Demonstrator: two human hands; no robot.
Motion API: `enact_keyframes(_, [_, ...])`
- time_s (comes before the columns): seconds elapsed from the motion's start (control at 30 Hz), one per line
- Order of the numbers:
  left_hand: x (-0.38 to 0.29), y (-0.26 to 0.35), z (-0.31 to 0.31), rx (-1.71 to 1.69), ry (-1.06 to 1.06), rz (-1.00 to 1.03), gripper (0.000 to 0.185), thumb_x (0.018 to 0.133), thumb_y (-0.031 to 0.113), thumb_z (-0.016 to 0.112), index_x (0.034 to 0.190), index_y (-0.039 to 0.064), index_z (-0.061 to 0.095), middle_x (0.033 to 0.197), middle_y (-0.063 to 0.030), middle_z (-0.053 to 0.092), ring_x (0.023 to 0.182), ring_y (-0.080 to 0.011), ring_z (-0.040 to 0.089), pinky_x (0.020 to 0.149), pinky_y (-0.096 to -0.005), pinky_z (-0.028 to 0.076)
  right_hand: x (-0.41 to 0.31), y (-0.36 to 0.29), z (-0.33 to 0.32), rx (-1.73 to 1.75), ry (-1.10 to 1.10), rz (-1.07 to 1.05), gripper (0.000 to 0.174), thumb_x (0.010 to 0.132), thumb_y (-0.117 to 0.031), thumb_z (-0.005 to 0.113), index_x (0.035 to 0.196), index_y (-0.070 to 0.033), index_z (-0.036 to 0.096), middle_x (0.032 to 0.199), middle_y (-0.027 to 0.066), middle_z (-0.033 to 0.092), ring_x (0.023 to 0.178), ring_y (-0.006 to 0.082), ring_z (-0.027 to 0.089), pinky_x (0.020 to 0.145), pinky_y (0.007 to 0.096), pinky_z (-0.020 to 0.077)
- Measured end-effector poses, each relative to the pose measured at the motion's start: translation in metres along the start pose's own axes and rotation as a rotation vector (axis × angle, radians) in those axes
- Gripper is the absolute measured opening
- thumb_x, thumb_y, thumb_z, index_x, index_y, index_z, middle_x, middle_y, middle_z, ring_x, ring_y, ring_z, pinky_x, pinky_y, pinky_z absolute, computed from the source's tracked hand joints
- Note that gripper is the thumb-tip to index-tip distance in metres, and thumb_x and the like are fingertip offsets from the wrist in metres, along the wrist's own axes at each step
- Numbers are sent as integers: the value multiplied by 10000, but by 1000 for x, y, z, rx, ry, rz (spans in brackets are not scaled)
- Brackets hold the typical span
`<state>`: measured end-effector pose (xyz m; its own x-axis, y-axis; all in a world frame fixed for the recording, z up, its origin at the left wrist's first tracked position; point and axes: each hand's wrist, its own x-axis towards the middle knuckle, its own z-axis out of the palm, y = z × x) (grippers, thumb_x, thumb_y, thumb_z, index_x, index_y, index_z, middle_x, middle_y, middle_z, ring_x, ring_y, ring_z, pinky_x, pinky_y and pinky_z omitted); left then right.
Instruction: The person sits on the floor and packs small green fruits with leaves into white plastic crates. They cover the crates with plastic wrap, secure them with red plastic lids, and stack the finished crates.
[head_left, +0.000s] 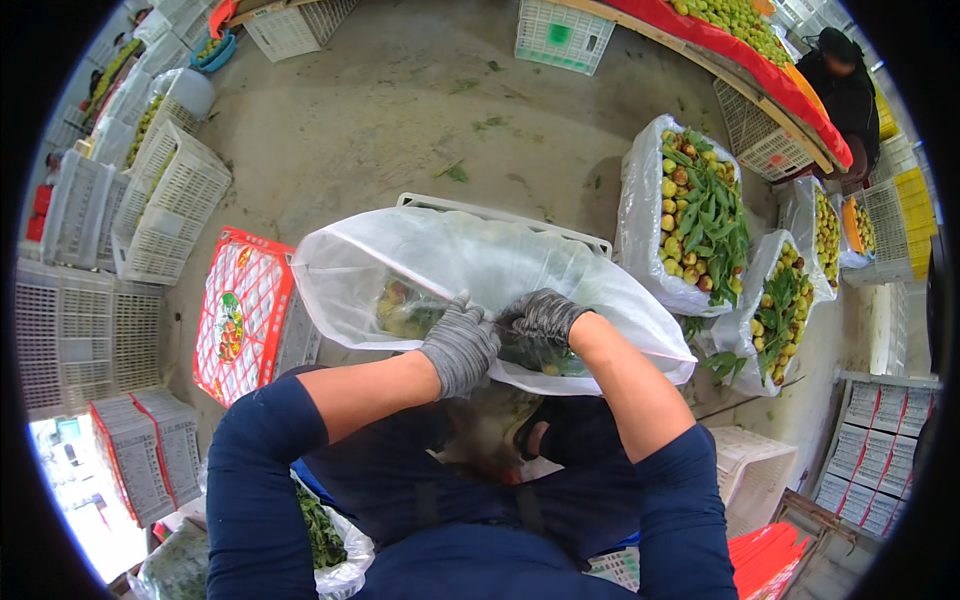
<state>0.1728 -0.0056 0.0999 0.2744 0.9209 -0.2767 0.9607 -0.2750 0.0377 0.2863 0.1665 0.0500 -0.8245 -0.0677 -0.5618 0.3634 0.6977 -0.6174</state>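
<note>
A plastic crate (600, 244) stands before me, draped in a translucent white bag or liner (465, 240). Fruit with leaves (405, 300) shows inside through clear film. My left hand (461, 346), in a grey knit glove, pinches the near edge of the bag at its middle. Close beside it, almost touching, my right hand (544, 316), in a darker grey glove, is closed on gathered film of the same bag. The fingertips of both hands are partly hidden in the folds.
Lined crates of fruit and leaves (701, 217) stand at right, beside a red-edged table (795, 101) with a person (844, 105) behind it. A red-and-white crate (244, 315) is at left, near stacked white crates (176, 202). Red strips (765, 559) lie at lower right.
</note>
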Motion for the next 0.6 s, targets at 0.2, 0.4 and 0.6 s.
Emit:
enact_keyframes(0.2, [22,-49,-2,9,355,92,110,775,310,633,769,228,705,853,21,620,1030,-213,563,1045,-534,338,-16,2,-5,-34,75,-55,423,950,-373,553,1275,-111,621,1191,164,659,1104,347,615,977,413,465])
enact_keyframes(0.4, [75,-93,11,-482,-222,-208,338,873,383,633,975,81,746,953,-174,717,921,-390,674,858,-453,516,-19,15,-9,47,29,20,461,966,-376,465,1290,-69,581,1295,182,592,1185,355,568,1027,405,435])
enact_keyframes(0.6, [83,-89,32,-432,-188,-244,291,874,316,588,1030,106,718,973,-166,714,919,-381,672,833,-468,518,-72,62,-22,-157,133,305,379,789,-283,621,1095,-65,671,987,230,672,942,400,638,851,442,499])
